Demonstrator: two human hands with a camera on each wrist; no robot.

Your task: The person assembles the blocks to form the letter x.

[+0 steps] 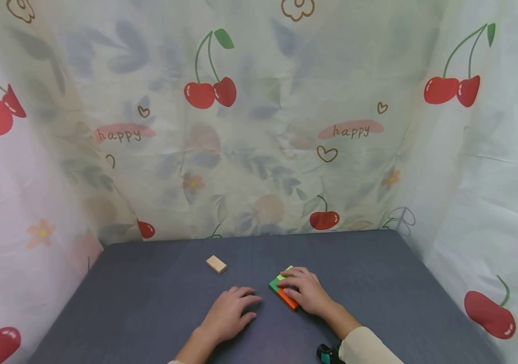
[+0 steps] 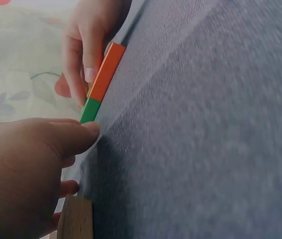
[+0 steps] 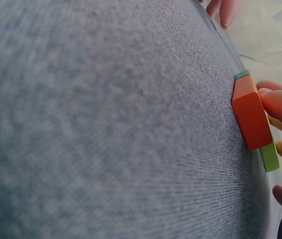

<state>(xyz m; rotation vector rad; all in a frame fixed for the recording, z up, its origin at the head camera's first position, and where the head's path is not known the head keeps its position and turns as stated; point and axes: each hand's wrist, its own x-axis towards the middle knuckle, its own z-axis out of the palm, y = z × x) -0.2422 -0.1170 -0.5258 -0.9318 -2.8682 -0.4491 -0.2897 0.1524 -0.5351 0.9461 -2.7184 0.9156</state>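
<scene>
A small group of flat coloured blocks lies on the dark table: a green block (image 1: pixel 274 286), an orange block (image 1: pixel 288 300) and a yellow-green block (image 3: pixel 269 157), side by side. My right hand (image 1: pixel 305 290) rests over them, fingers laid across the top and thumb against the orange block (image 3: pixel 252 119); the hand covers part of them. Left of the blocks, my left hand (image 1: pixel 229 313) hovers low over or rests on the table, fingers relaxed, holding nothing. Beyond it lies a plain wooden block (image 1: pixel 216 264), partly seen in the left wrist view as well (image 2: pixel 78 219).
The dark grey cloth-covered table (image 1: pixel 149 303) is enclosed at the back and both sides by a printed curtain (image 1: pixel 259 126) with cherries. A black device with a teal patch (image 1: pixel 326 355) sits by the right sleeve (image 1: pixel 365 348).
</scene>
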